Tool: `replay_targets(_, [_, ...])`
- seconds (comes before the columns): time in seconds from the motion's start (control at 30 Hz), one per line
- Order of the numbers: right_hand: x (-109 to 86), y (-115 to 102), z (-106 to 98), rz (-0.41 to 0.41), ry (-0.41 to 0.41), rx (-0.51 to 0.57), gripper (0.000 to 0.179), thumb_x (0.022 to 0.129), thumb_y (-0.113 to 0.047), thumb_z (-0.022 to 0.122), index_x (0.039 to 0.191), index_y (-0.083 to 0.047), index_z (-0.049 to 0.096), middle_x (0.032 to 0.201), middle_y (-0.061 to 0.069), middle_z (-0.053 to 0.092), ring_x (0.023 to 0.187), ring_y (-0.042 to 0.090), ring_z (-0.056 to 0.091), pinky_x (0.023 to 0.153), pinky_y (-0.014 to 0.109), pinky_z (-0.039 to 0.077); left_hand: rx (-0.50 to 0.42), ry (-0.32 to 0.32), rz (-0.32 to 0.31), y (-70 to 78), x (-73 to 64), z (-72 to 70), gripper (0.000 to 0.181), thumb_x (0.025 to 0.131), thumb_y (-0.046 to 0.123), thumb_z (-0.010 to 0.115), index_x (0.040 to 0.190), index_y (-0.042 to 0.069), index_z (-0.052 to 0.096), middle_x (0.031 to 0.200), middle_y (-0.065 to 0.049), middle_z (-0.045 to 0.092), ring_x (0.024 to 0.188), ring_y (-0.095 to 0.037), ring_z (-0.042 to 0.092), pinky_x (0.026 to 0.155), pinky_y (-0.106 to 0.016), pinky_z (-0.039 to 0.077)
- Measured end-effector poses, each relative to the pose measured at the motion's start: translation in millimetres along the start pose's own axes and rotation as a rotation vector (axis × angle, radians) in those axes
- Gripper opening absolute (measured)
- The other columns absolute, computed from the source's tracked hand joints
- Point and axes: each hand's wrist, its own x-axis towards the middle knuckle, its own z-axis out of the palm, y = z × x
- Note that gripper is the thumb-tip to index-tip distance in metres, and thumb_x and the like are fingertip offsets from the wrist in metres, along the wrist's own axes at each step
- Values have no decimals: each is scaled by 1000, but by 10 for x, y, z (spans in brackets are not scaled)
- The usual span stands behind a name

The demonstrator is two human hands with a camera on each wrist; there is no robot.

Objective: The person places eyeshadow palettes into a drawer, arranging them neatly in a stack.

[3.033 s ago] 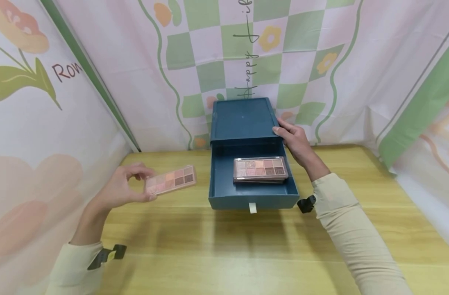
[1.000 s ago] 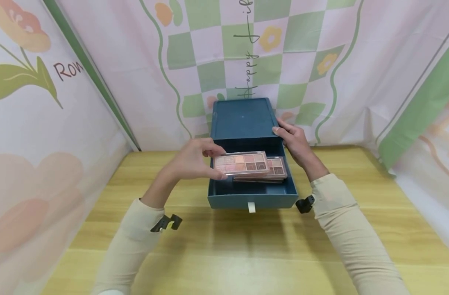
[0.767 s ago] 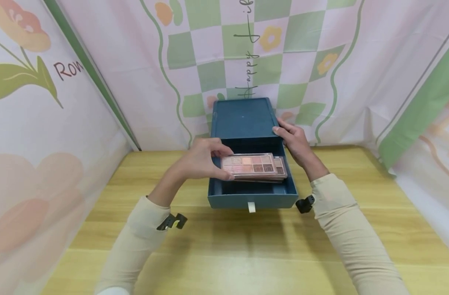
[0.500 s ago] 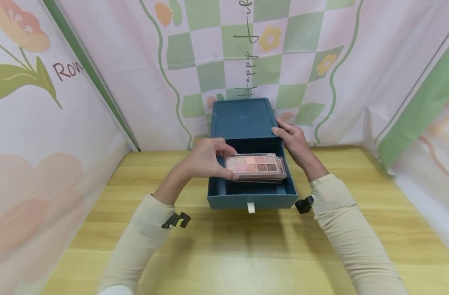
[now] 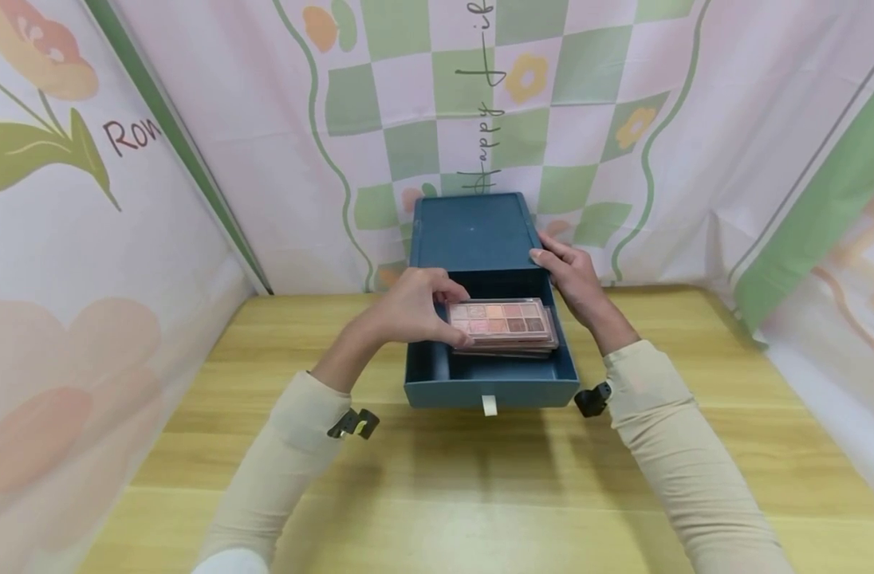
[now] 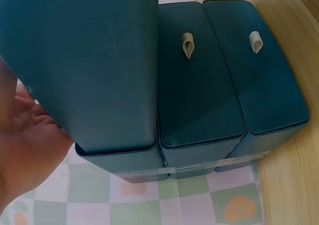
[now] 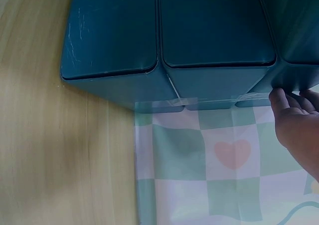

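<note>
My left hand (image 5: pixel 417 309) reaches into the pulled-out top drawer (image 5: pixel 437 394) of a dark teal drawer cabinet (image 5: pixel 473 231). It pinches the left end of a clear-lidded eyeshadow palette (image 5: pixel 505 319) between thumb and fingers. That palette lies on a stack of similar palettes (image 5: pixel 553 341) in the right part of the drawer, slightly offset to the left. My right hand (image 5: pixel 584 288) rests against the cabinet's upper right side, thumb over its top edge; the right wrist view shows its fingers (image 7: pixel 279 100) touching the side wall. In the left wrist view the palettes are hidden.
Two closed lower drawers with pale pull tabs show in the left wrist view, the middle drawer (image 6: pixel 199 85) and the bottom drawer (image 6: pixel 264 80). A wooden table (image 5: pixel 480 494) carries the cabinet. Behind it hangs a checked, flowered curtain (image 5: pixel 408 96).
My left hand has brought the palette from left of the cabinet into the drawer, then slid it rightward over the stack and lowered it. The right hand has stayed on the cabinet.
</note>
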Motion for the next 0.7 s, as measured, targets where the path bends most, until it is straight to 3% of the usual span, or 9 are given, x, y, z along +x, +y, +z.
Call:
replay_targets(0.23, [-7,-1,5,-1,7,7,63,102,-28,56,158,-11,34,52,-16,35,45,5,26,52,20,32,-5,-17,-10,12,64,41,50,72,31,89,115,8,75,101,-4,69,94,-18,59,83,-27,52])
replay_targets(0.3, [-11,-1,4,3,9,2,63,102,-28,57,158,-11,34,69,-21,52,46,4,27,52,19,32,5,-28,-10,18,80,52,51,72,32,89,115,8,75,102,-4,69,94,-17,59,83,-27,52])
replay_targets(0.37, [-15,-1,6,6,11,-4,63,102,-29,57,158,-12,34,101,-21,64,47,3,27,53,19,33,21,-41,-12,27,91,59,52,73,33,89,117,9,75,102,-4,68,95,-17,58,84,-27,52])
replay_targets(0.5, [-22,-4,7,10,12,-7,62,102,-30,57,158,-14,35,134,-14,57,48,3,27,53,18,32,72,-69,-14,46,99,62,54,74,35,88,120,9,74,105,-4,68,97,-17,59,86,-29,53])
replay_targets(0.53, [-20,-6,8,8,12,-3,62,102,-30,57,158,-14,35,125,-13,63,48,3,27,53,19,32,83,-75,-15,51,101,60,55,74,35,88,120,9,74,106,-4,68,98,-17,59,87,-29,53])
replay_targets(0.7, [-16,-20,6,4,8,6,63,102,-28,57,158,-13,34,102,-20,62,47,4,26,52,20,31,131,-94,12,54,105,50,58,76,37,87,125,9,72,109,-5,68,101,-18,61,90,-31,54])
